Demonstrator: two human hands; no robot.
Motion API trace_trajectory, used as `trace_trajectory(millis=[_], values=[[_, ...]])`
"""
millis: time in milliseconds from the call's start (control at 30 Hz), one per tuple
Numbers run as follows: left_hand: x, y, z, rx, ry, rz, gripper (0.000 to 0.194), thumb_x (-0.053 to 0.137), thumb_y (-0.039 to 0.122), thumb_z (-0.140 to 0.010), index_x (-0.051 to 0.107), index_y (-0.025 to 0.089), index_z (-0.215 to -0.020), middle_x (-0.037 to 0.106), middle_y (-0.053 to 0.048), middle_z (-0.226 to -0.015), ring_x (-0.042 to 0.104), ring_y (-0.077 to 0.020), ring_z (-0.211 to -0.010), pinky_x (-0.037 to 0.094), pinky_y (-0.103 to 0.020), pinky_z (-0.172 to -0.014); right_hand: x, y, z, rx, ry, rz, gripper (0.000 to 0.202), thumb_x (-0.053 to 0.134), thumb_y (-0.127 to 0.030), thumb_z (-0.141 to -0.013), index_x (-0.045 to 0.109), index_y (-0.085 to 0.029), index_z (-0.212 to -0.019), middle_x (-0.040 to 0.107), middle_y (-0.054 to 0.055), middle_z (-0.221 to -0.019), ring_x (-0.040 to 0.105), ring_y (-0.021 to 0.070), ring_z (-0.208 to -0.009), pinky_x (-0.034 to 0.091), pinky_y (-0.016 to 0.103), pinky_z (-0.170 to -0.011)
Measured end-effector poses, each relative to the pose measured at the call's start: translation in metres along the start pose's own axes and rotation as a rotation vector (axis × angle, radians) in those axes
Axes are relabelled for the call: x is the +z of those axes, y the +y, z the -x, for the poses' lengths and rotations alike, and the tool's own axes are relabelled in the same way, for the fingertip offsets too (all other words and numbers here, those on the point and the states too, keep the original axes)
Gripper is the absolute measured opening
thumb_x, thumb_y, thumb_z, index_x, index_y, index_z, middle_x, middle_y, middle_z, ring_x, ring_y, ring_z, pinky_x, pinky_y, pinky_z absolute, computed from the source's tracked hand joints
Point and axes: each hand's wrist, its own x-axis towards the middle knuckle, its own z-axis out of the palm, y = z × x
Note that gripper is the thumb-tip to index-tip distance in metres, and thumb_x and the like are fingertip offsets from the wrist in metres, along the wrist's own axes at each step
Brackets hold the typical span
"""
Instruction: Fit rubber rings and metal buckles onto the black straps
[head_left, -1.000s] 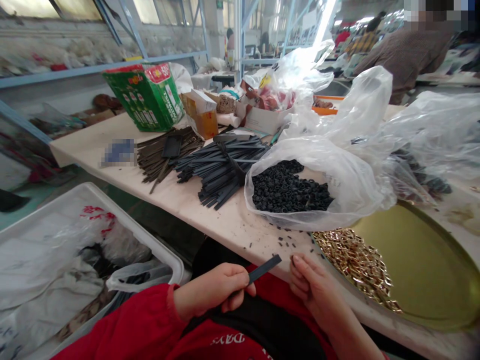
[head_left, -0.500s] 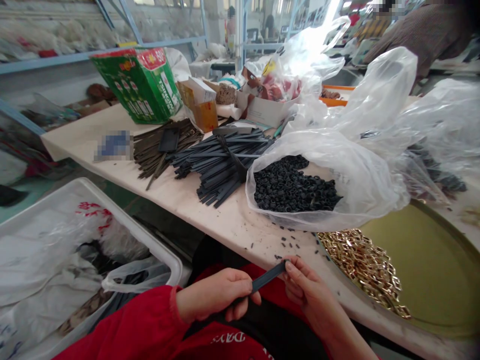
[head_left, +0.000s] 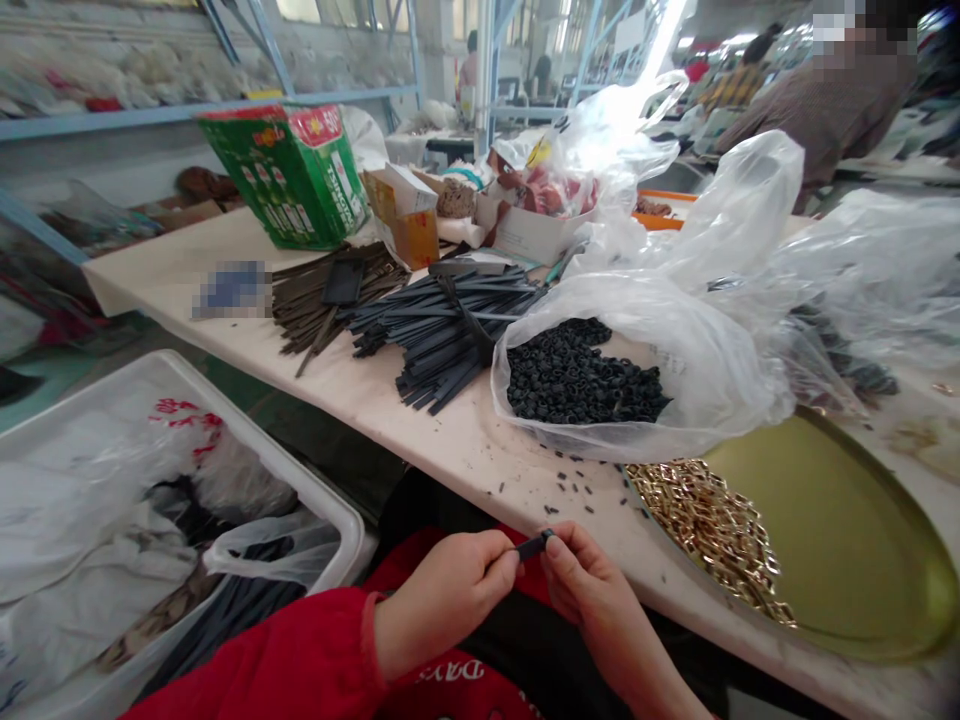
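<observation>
One flat dark-grey strip (head_left: 532, 547), gripped by left hand (head_left: 450, 597), end pinched by right hand (head_left: 589, 590); beyond: small black rings (head_left: 574, 380) bagged (apparently done), long dark-blue strips (head_left: 442, 345) left.

There are two hands (head_left: 454, 590) (head_left: 589, 580) and one held strip (head_left: 531, 547).

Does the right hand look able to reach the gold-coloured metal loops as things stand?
Probably yes: the gold-coloured metal loops lie uncovered on the tray near the right hand, though it grips the dark strip.
</observation>
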Motion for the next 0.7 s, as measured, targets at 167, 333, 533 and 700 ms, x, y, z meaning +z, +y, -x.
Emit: trace_trajectory(millis=[167,333,533,700], values=[[0.009,0.005,0.005,0.005,0.05,-0.027,0.029,0.036,0.03,-0.087,0.052,0.016,-0.066,0.046,0.004,-0.059,0.04,-0.0097,-0.055,0.023,-0.022,-0.05,0.0,0.001,0.008,0.0,-0.007,-0.097,0.033,0.072,-0.043,-0.067,0.051,-0.02,-0.076,0.027,-0.013,-0.046,0.014,0.0027,-0.04,0.01,0.016,-0.038],[0.015,0.007,0.009,0.025,0.084,-0.059,0.028,0.037,0.028,-0.086,0.053,0.016,-0.066,0.047,0.003,-0.058,0.041,-0.0096,-0.055,0.022,-0.023,-0.05,0.001,0.005,0.013,-0.074,0.062,-0.008,0.031,0.074,-0.042,-0.064,0.057,-0.019,-0.074,0.039,-0.011,-0.047,0.026,0.0031,-0.041,0.019,0.014,-0.038],[0.009,0.013,0.011,0.017,0.033,-0.05,0.032,0.036,0.03,-0.087,0.057,0.016,-0.068,0.053,0.002,-0.06,0.045,-0.0105,-0.054,0.024,-0.022,-0.049,-0.003,0.014,0.006,-0.185,0.023,0.039,0.029,0.078,-0.04,-0.058,0.062,-0.018,-0.069,0.056,-0.006,-0.054,0.046,0.0065,-0.048,0.036,0.015,-0.046],[-0.015,0.011,0.005,0.067,-0.195,0.052,0.026,0.038,0.023,-0.085,0.059,0.021,-0.1,0.064,0.001,-0.082,0.056,-0.0129,-0.071,0.039,-0.02,-0.064,-0.005,0.006,-0.013,-0.155,0.054,-0.226,0.035,0.081,-0.043,-0.052,0.059,-0.018,-0.062,0.045,-0.01,-0.039,0.036,0.0028,-0.032,0.029,0.014,-0.036]])
